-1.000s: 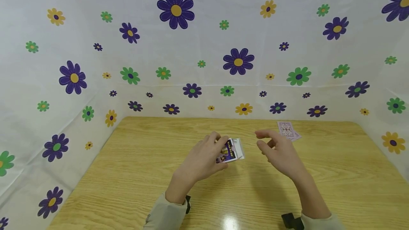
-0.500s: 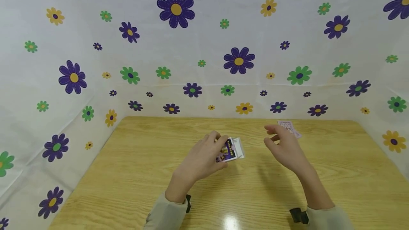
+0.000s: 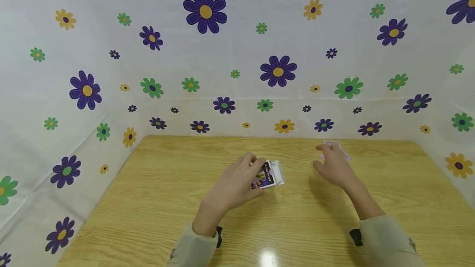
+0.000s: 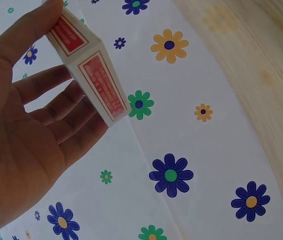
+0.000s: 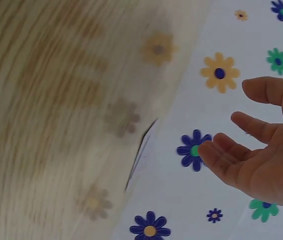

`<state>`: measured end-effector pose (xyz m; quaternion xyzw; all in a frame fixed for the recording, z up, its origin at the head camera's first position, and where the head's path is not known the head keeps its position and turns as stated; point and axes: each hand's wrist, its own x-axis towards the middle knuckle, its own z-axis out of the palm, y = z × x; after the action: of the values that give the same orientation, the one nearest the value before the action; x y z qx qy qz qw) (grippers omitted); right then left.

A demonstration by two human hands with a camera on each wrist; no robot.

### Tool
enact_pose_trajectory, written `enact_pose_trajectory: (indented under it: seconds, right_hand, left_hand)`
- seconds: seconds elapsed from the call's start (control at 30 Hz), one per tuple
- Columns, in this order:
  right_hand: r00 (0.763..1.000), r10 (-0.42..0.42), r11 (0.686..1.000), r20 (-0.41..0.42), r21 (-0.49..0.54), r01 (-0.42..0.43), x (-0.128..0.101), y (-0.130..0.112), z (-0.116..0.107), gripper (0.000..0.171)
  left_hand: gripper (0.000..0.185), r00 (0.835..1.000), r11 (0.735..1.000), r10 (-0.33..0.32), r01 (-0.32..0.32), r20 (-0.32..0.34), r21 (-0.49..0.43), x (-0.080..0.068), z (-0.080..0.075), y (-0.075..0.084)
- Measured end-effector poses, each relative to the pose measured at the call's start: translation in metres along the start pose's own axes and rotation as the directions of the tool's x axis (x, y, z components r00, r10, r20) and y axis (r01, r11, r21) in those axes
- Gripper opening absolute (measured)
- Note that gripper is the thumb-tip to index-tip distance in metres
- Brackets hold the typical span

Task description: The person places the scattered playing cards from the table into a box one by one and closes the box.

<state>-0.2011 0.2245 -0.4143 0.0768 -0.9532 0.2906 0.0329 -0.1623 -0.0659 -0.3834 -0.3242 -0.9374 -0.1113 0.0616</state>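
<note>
My left hand [image 3: 243,176] grips a small white card box [image 3: 270,174] with a purple picture on its face, held just above the middle of the wooden table [image 3: 156,201]. In the left wrist view the box [image 4: 94,75], with red labels on its sides, sits between thumb and fingers of the left hand [image 4: 26,140]. My right hand [image 3: 328,162] reaches to the far right with loosely bent fingers and holds nothing. It hovers over a few patterned cards [image 3: 346,156] lying face down. The right wrist view shows the right hand [image 5: 261,160] apart from the cards' edge [image 5: 139,155].
White sheets printed with purple, green and yellow flowers [image 3: 278,71] wall in the table at the back and on both sides. The cards lie close to the back wall. Bare wood stretches to the left and along the near edge.
My right hand has moved away from the box, right and toward the back, until it is over the cards. The left hand and the box have stayed still.
</note>
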Motion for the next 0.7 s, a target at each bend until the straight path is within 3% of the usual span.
enact_pose_trajectory:
  seconds: [0.2,0.5,0.7]
  right_hand:
    - [0.988,0.117,0.992,0.097,-0.051,-0.113,0.013,0.016,0.001,0.055]
    - [0.952,0.273,0.955,0.139,-0.161,-0.25,0.025,0.048,0.009,0.063]
    - [0.951,0.277,0.948,0.136,-0.2,-0.247,0.029,0.056,0.011,0.055]
  left_hand:
    - [0.071,1.0,1.0,0.001,-0.001,0.006,0.006,-0.001,-0.001,0.001]
    - [0.071,1.0,1.0,0.002,-0.002,0.013,0.023,-0.001,0.0,0.001]
    - [0.071,1.0,1.0,-0.001,0.001,0.016,0.025,-0.001,-0.001,0.002]
